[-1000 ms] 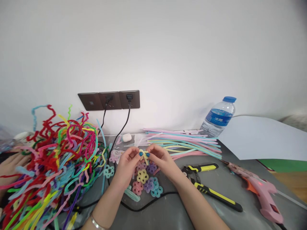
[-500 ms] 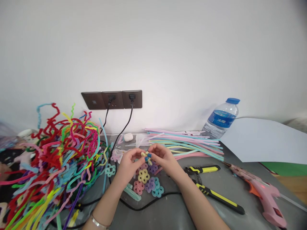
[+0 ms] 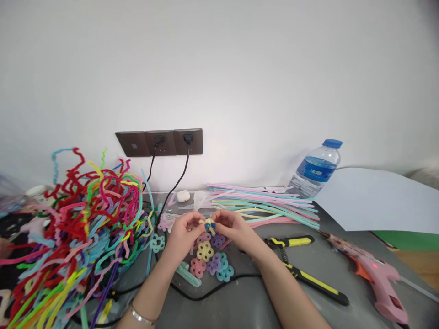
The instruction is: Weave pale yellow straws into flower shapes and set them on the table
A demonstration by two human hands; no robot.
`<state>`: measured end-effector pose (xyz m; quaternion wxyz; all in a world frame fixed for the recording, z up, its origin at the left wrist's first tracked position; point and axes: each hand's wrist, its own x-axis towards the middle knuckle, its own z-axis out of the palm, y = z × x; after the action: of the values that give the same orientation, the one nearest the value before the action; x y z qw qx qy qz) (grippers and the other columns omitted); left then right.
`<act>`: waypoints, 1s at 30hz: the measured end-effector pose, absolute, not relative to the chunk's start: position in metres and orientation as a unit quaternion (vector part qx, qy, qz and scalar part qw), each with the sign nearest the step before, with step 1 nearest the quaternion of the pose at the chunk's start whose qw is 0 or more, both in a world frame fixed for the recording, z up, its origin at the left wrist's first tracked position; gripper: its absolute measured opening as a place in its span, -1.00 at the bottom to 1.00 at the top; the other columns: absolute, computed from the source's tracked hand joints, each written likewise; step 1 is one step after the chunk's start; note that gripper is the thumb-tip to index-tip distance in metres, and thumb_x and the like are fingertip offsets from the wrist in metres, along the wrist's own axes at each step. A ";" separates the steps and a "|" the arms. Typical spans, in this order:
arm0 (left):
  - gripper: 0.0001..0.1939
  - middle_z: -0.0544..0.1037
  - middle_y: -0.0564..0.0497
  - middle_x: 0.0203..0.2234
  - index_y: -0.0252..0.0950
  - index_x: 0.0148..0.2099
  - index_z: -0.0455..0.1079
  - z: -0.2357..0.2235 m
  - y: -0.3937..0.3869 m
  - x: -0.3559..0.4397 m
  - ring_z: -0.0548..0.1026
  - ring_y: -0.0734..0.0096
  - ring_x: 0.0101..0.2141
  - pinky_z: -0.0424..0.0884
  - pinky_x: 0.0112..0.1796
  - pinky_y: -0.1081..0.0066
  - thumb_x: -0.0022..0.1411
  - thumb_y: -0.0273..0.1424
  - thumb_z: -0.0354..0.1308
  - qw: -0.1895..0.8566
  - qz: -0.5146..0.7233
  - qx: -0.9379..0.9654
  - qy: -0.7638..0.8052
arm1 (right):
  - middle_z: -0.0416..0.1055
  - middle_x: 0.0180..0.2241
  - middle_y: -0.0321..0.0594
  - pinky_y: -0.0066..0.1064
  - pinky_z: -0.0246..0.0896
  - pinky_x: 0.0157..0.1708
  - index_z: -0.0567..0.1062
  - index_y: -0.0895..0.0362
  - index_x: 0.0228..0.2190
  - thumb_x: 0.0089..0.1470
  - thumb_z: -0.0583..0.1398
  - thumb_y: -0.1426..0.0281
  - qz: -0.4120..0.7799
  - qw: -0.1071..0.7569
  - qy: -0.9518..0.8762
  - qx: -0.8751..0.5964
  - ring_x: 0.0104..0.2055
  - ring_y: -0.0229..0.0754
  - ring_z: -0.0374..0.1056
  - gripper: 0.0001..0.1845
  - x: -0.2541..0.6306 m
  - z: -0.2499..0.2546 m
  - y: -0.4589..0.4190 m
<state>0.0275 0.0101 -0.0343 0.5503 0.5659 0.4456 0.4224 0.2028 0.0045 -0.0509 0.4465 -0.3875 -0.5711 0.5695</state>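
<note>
Between my fingertips is a small piece of pale yellow pipe cleaner [image 3: 207,222], bent into loops with a short end hanging down. My left hand [image 3: 186,232] pinches it from one side and my right hand [image 3: 231,227] from the other, thumbs nearly touching. Much of the piece is hidden by the fingers. Just below on the table lie several pipe-cleaner flowers: a yellow flower [image 3: 205,251], a pink flower [image 3: 198,267], a purple flower [image 3: 214,263] and a blue flower [image 3: 225,267]. Folded mint pipe cleaners [image 3: 188,275] rest beside my left wrist.
A tangled heap of coloured pipe cleaners [image 3: 92,228] fills the left. Straight pastel pipe cleaners [image 3: 267,205] lie at the back. Yellow-black pliers [image 3: 317,281], a pink glue gun [image 3: 373,274] and a water bottle [image 3: 317,169] stand or lie right. A black cable [image 3: 199,299] crosses the table.
My thumbs have drawn level and closer together on the yellow pipe cleaner, my left thumb shifting slightly. The things on the table stay where they were.
</note>
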 end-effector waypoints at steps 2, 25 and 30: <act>-0.80 0.47 0.08 -0.55 -0.31 -0.41 0.44 -0.035 0.008 0.030 0.42 0.43 -0.47 0.34 -0.40 0.48 -0.04 -0.31 0.34 0.559 0.432 0.544 0.453 | 0.32 -0.49 -0.32 -0.43 0.12 -0.40 0.41 0.14 -0.43 0.04 0.25 0.25 0.558 0.456 -0.578 -0.383 -0.44 -0.28 0.23 -0.79 0.203 -0.048 0.004; -0.89 0.47 0.04 -0.45 -0.30 -0.36 0.43 -0.038 0.010 0.030 0.43 0.40 -0.38 0.36 -0.32 0.47 0.05 -0.38 0.24 0.523 0.434 0.592 0.432 | 0.33 -0.44 -0.31 -0.43 0.16 -0.37 0.43 0.12 -0.39 0.03 0.26 0.25 0.537 0.515 -0.551 -0.378 -0.41 -0.27 0.25 -0.80 0.197 -0.044 0.002; -0.84 0.45 0.04 -0.42 -0.29 -0.30 0.43 -0.042 0.009 0.030 0.40 0.43 -0.39 0.35 -0.35 0.48 0.09 -0.31 0.23 0.555 0.437 0.557 0.437 | 0.39 -0.40 -0.27 -0.39 0.22 -0.32 0.48 0.12 -0.34 0.00 0.30 0.21 0.548 0.507 -0.549 -0.376 -0.35 -0.22 0.32 -0.75 0.197 -0.047 0.003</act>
<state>0.0305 0.0095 -0.0420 0.5546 0.5573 0.4372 0.4366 0.1972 0.0029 -0.0468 0.5068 -0.3762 -0.5493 0.5476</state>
